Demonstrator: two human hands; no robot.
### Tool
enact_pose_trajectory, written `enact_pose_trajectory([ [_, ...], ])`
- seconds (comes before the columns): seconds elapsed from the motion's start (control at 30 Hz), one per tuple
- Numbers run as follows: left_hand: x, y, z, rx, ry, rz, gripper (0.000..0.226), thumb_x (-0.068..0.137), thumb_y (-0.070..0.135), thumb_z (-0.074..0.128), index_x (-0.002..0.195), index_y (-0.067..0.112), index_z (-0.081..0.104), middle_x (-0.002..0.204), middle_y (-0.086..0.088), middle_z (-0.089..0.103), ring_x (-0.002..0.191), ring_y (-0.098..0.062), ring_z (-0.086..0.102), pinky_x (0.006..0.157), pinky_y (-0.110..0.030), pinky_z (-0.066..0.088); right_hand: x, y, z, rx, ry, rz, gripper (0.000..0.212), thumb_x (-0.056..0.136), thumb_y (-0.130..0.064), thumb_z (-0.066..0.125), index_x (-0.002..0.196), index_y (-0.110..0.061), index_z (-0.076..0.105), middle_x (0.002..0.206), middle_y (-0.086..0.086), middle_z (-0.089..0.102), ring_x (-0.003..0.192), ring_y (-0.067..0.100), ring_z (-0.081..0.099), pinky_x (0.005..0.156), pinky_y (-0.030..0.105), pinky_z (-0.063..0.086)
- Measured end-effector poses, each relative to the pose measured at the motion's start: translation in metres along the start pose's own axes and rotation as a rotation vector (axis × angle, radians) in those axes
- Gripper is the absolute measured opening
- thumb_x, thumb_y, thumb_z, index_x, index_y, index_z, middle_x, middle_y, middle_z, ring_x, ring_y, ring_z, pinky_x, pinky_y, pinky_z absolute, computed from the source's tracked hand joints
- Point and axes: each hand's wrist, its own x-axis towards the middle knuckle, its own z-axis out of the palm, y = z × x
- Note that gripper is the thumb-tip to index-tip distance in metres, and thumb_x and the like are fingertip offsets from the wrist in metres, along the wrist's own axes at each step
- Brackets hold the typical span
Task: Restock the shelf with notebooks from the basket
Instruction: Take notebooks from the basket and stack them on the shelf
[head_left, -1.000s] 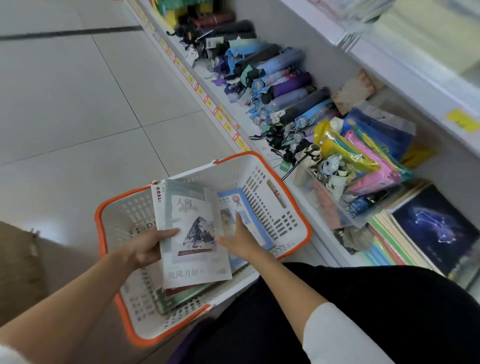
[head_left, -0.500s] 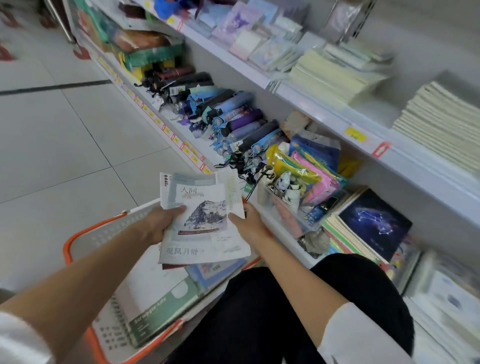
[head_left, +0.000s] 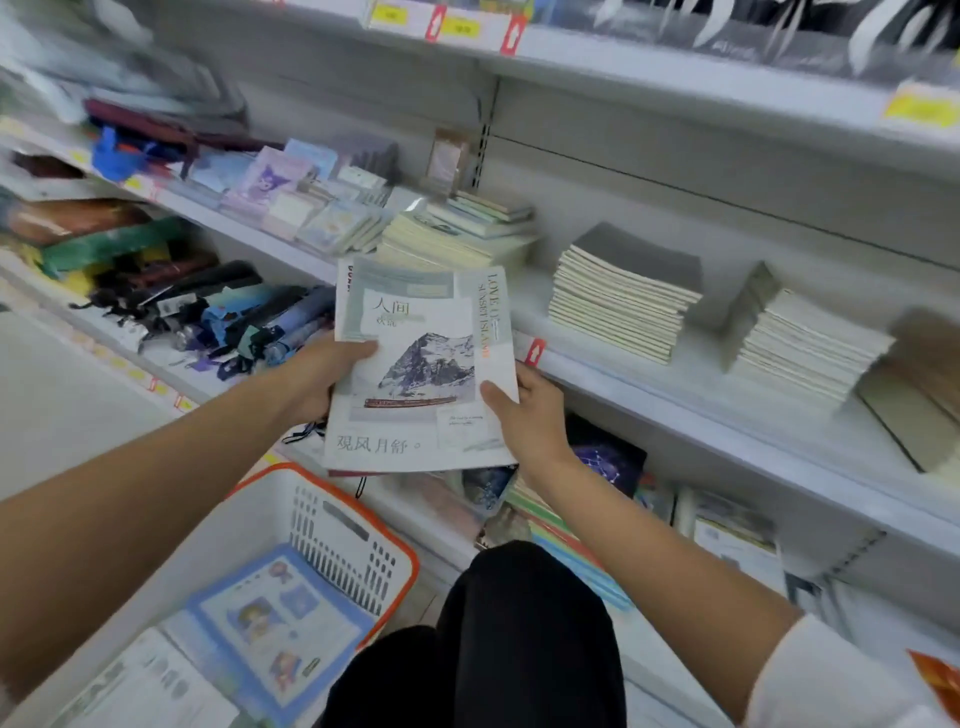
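We hold a small stack of notebooks (head_left: 423, 364) in front of the middle shelf (head_left: 675, 384), level with its front edge and tilted slightly away from us; the top cover shows a grey mountain and a red train. Our left hand (head_left: 317, 376) grips the stack's left edge, thumb lying across the cover and the other fingers tucked underneath. Our right hand (head_left: 530, 415) holds the lower right corner the same way, thumb pressed on top, remaining fingers hidden behind the stack. Both forearms reach forward and upward, almost straight.

Half a second ago the stack hung lower, just above the basket (head_left: 332, 519) and in front of the umbrellas (head_left: 249, 317); now it is raised clear of both, and the view has swung up toward the shelf. The grip on each side has not changed.

Behind the stack sit piles of cream-edged notebooks (head_left: 623, 306) on the shelf, with a further pile (head_left: 800, 343) to their right. In the basket below lies a blue-bordered notebook (head_left: 275, 629) beside a white one (head_left: 145, 680).
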Motion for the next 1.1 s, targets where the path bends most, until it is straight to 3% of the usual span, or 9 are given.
enact_pose_trajectory([
  [0.2, 0.027, 0.062, 0.104, 0.160, -0.173, 0.131, 0.034, 0.097, 0.016, 0.053, 0.131, 0.011, 0.052, 0.117, -0.013, 0.066, 0.094, -0.028, 0.066, 0.075, -0.041, 0.057, 0.036, -0.038, -0.089, 0.157, 0.297, -0.028, 0.039, 0.089, -0.002, 0.063, 0.128, -0.009, 0.060, 0.116, -0.001, 0.067, 0.104, 0.017, 0.066, 0.093, 0.033, 0.053],
  [0.47, 0.061, 0.100, 0.198, 0.313, -0.210, 0.260, 0.019, 0.093, 0.003, 0.050, 0.109, 0.009, 0.058, 0.102, -0.011, 0.061, 0.071, -0.013, 0.056, 0.050, -0.017, 0.049, 0.121, -0.070, -0.171, 0.079, 0.623, 0.025, 0.010, 0.087, -0.012, 0.067, 0.094, -0.006, 0.071, 0.083, 0.003, 0.066, 0.081, 0.022, 0.061, 0.070, 0.029, 0.048],
  [0.53, 0.070, 0.103, 0.209, 0.295, -0.199, 0.249, 0.012, 0.090, -0.001, 0.052, 0.095, 0.009, 0.057, 0.091, -0.011, 0.058, 0.066, -0.013, 0.051, 0.054, -0.020, 0.045, 0.138, -0.067, -0.183, 0.032, 0.635, 0.083, 0.024, 0.087, -0.024, 0.068, 0.072, -0.010, 0.056, 0.069, 0.004, 0.053, 0.076, 0.023, 0.052, 0.064, 0.029, 0.039],
  [0.6, 0.080, 0.098, 0.211, 0.228, -0.242, 0.169, 0.011, 0.085, -0.004, 0.060, 0.087, 0.006, 0.057, 0.088, -0.010, 0.058, 0.073, -0.014, 0.056, 0.059, -0.019, 0.050, 0.146, -0.061, -0.191, 0.009, 0.623, 0.119, 0.034, 0.083, -0.040, 0.071, 0.079, -0.012, 0.052, 0.078, 0.003, 0.049, 0.082, 0.023, 0.048, 0.071, 0.031, 0.039],
  [0.7, 0.098, 0.086, 0.204, 0.227, -0.325, 0.197, 0.045, 0.074, -0.006, 0.073, 0.115, 0.008, 0.063, 0.117, -0.011, 0.062, 0.103, -0.020, 0.065, 0.084, -0.026, 0.055, 0.131, -0.048, -0.201, -0.059, 0.554, 0.084, 0.042, 0.080, -0.052, 0.070, 0.071, -0.022, 0.042, 0.066, -0.003, 0.040, 0.068, 0.019, 0.044, 0.065, 0.030, 0.035],
  [0.83, 0.112, 0.076, 0.196, 0.399, -0.212, 0.364, 0.042, 0.066, 0.007, 0.084, 0.098, 0.031, 0.072, 0.119, 0.002, 0.066, 0.112, -0.015, 0.061, 0.100, -0.037, 0.049, 0.112, -0.029, -0.211, -0.183, 0.484, -0.070, 0.059, 0.082, -0.054, 0.067, 0.125, -0.016, 0.053, 0.108, -0.008, 0.057, 0.103, 0.010, 0.054, 0.089, 0.025, 0.039],
  [0.9, 0.118, 0.075, 0.199, 0.434, -0.170, 0.403, 0.039, 0.065, 0.012, 0.084, 0.092, 0.037, 0.072, 0.109, 0.005, 0.071, 0.102, -0.015, 0.066, 0.099, -0.038, 0.050, 0.117, -0.022, -0.211, -0.273, 0.492, -0.109, 0.063, 0.085, -0.056, 0.061, 0.131, -0.013, 0.053, 0.107, -0.007, 0.057, 0.101, 0.008, 0.052, 0.088, 0.021, 0.038],
  [0.97, 0.127, 0.075, 0.204, 0.452, -0.151, 0.407, 0.045, 0.060, 0.019, 0.082, 0.099, 0.038, 0.072, 0.098, 0.008, 0.074, 0.094, -0.015, 0.069, 0.096, -0.040, 0.051, 0.128, -0.016, -0.209, -0.337, 0.503, -0.132, 0.059, 0.085, -0.067, 0.049, 0.113, -0.018, 0.062, 0.083, -0.007, 0.059, 0.079, 0.006, 0.054, 0.076, 0.021, 0.039],
  [1.1, 0.135, 0.073, 0.215, 0.550, -0.154, 0.468, 0.069, 0.063, 0.028, 0.087, 0.127, 0.029, 0.060, 0.105, 0.004, 0.071, 0.098, -0.014, 0.066, 0.093, -0.031, 0.052, 0.152, -0.003, -0.212, -0.469, 0.581, -0.181, 0.057, 0.079, -0.083, 0.028, 0.073, -0.029, 0.043, 0.052, -0.007, 0.043, 0.056, 0.011, 0.044, 0.061, 0.029, 0.038],
])
